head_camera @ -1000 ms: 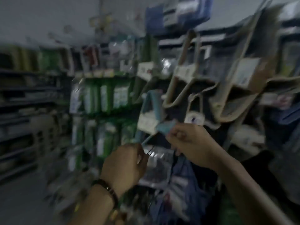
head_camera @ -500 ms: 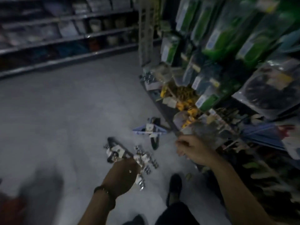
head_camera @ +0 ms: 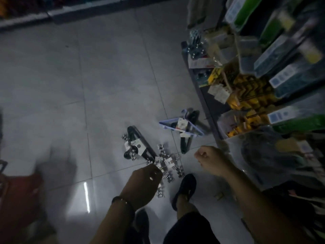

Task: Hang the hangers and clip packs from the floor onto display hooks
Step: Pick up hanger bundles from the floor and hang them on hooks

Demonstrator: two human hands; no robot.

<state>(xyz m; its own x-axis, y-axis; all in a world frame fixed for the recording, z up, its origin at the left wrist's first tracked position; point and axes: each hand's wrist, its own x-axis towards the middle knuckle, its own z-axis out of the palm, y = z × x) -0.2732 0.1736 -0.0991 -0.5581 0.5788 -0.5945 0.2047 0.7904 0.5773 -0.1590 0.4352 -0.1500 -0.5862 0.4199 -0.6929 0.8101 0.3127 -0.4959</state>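
Observation:
Several packs lie on the grey tiled floor. A lilac hanger bundle (head_camera: 181, 125) with a white tag rests on dark hangers near the shelf base. A black hanger set with metal clips (head_camera: 135, 147) is left of it. A clip pack (head_camera: 168, 162) of small metal clips on white cards sits nearest me. My left hand (head_camera: 143, 185) hovers over the near edge of the clip pack with its back to the camera and fingers curled, so any grip is hidden. My right hand (head_camera: 211, 161) is a closed fist with nothing seen in it, right of the clip pack.
The display rack (head_camera: 263, 81) on the right is crowded with hanging yellow, green and blue packs down to its base (head_camera: 202, 95). My dark shoes (head_camera: 186, 189) stand just behind the clip pack. A red blurred object (head_camera: 19, 196) sits at lower left. More shelving runs along the far wall.
My view has swung from the hanging display down to the floor. Both hands have dropped from the hooks, and my left hand has come down over the clip pack.

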